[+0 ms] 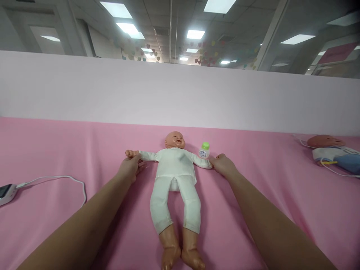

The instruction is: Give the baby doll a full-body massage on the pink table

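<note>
A baby doll point(176, 165) in a white top and white trousers lies on its back, its head away from me and its bare feet toward me. Both its arms are stretched out sideways. My left hand point(131, 167) is closed on the doll's wrist at the left, thumb on top, with the doll's fist showing beyond it. On the other side my right hand point(224, 165) grips the doll's other hand at the sleeve end, mostly covering it. Just above that sleeve stands a small clear bottle point(204, 150) with a green cap and a printed label.
A pink sheet point(112, 138) covers the surface up to a white wall point(180, 97) with glass above. At far right lies a second doll point(337, 153) in white and blue, with tubing. A white device point(7, 194) with a cable point(56, 177) lies at far left.
</note>
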